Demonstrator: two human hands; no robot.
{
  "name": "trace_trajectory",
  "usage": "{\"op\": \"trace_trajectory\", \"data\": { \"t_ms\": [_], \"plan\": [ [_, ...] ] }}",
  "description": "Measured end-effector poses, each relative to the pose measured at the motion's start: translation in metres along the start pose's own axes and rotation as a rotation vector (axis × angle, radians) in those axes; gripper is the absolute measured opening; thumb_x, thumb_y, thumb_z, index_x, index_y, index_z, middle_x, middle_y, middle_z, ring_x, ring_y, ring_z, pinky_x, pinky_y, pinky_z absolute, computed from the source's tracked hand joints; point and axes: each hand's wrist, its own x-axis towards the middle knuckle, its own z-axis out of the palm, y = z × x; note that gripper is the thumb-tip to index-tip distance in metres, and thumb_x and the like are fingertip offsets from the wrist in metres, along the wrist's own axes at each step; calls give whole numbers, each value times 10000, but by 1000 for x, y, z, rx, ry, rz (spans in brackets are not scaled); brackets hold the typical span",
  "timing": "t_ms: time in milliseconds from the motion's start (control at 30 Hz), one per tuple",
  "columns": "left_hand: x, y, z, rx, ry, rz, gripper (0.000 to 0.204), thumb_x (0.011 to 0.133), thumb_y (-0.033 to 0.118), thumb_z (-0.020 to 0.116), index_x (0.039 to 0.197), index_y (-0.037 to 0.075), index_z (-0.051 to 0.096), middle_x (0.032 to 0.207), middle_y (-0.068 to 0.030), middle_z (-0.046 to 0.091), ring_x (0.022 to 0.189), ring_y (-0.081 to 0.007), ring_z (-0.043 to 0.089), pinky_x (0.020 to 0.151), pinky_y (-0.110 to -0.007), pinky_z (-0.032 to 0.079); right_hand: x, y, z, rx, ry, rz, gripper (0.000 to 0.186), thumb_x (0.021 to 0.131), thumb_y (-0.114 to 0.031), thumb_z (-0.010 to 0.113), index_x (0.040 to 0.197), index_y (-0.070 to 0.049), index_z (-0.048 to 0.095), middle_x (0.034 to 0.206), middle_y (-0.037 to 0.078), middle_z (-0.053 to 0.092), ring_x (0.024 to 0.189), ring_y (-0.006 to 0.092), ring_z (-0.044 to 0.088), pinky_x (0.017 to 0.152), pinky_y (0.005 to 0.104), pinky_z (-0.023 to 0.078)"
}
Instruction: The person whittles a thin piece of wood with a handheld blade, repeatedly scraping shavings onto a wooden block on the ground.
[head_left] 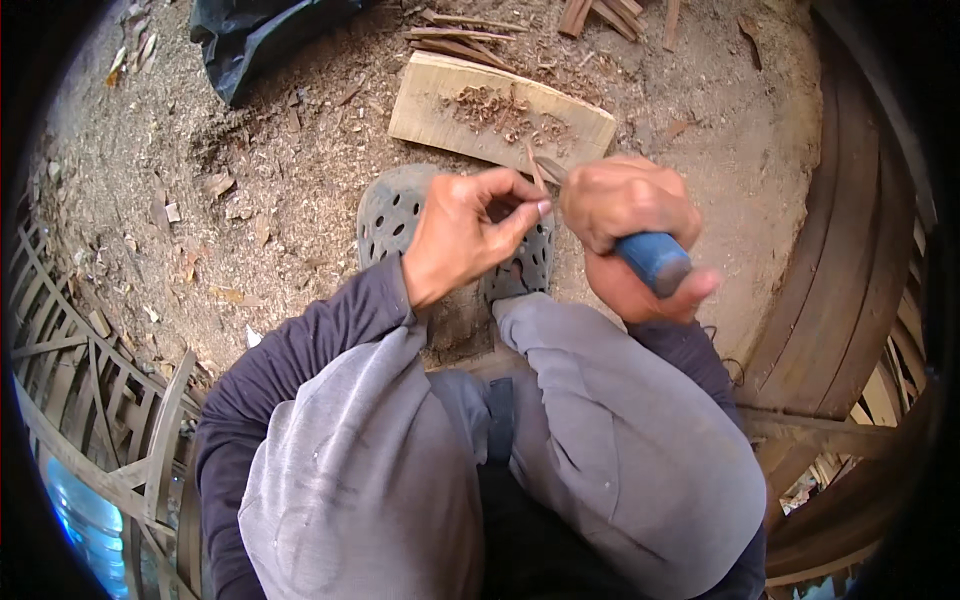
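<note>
Left grip (468, 232) pinching strip (534, 168), right grip (632, 204) clenching handle (652, 260)

The left hand (463, 232) has room leftward; knife (650, 258) blocks right, board (425, 105) ahead.

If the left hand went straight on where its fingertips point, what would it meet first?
The left hand would probably meet the right hand first, wrapped round a blue handle, though one picture leaves depth unclear.
</note>
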Motion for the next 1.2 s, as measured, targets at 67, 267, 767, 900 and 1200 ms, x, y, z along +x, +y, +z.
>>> {"op": "trace_trajectory", "data": {
  "t_ms": [67, 267, 767, 900, 1200],
  "plan": [
    [1, 4, -2, 59, 35, 37, 118, 866, 103, 737, 898, -10, 729, 693, -89, 712, 604, -102, 670, 545, -256, 524, -7, -13, 14, 409, 334, 48, 755, 909, -777, 359, 700, -64, 492, 530, 45, 380, 453, 179, 340, 443, 341, 273],
    [2, 5, -2, 47, 14, 53, 122, 894, 91, 740, 939, -22, 728, 732, -35, 714, 671, -45, 635, 598, -219, 521, -4, -3, 7, 169, 252, 305, 761, 856, -822, 394, 696, -83, 474, 572, 33, 416, 478, 178, 352, 463, 353, 267],
    [2, 1, -1, -3, 56, 49, 136, 861, 132, 746, 873, -2, 731, 726, -96, 725, 630, -103, 687, 568, -251, 536, -15, 16, 6, 5, 98, 149, 811, 896, -806, 332, 679, -42, 498, 542, 51, 428, 473, 194, 423, 453, 350, 350],
    [7, 6, -1, 8, 62, 35, 133, 854, 130, 748, 858, -2, 727, 705, -91, 717, 620, -116, 690, 564, -264, 535, -17, 21, 2, 86, 148, 84, 794, 947, -737, 337, 657, -12, 479, 533, 44, 434, 430, 206, 457, 444, 315, 367],
    [5, -7, -2, 19, 88, 101, 136, 846, 144, 755, 861, 12, 725, 668, -85, 700, 533, -101, 635, 498, -261, 492, -18, 28, 11, -68, 97, 49, 830, 940, -767, 292, 642, -19, 492, 505, 30, 420, 424, 184, 465, 426, 317, 387]
  ]
}}
